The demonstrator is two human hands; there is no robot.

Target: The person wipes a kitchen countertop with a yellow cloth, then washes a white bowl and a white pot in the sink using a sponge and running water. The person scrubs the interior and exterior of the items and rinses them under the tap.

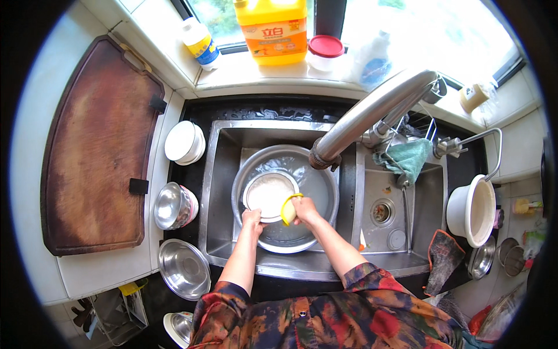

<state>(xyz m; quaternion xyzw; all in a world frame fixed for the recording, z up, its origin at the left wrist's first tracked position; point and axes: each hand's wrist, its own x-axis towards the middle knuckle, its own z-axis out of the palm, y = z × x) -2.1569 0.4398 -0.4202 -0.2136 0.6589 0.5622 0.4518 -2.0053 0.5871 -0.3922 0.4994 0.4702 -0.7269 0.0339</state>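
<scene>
My left hand (253, 219) grips the near-left rim of a round bowl (271, 194), whose inside shows bright white. The bowl is over a large metal basin (285, 248) holding cloudy water. In my right hand (306, 209) is a yellow-edged scrubbing pad (289, 210), pressed near the bowl's right rim. The basin stands in the left compartment of a stainless steel sink (222, 187). Whether the white in the bowl is its own surface or something in it, I cannot tell.
A steel faucet (370, 115) arches over the basin's right side. Stacked white bowls (184, 141), metal bowls (170, 207) and a steel basin (184, 268) line the left counter. A cutting board (104, 152) leans left. A green cloth (407, 157) hangs by the small sink compartment.
</scene>
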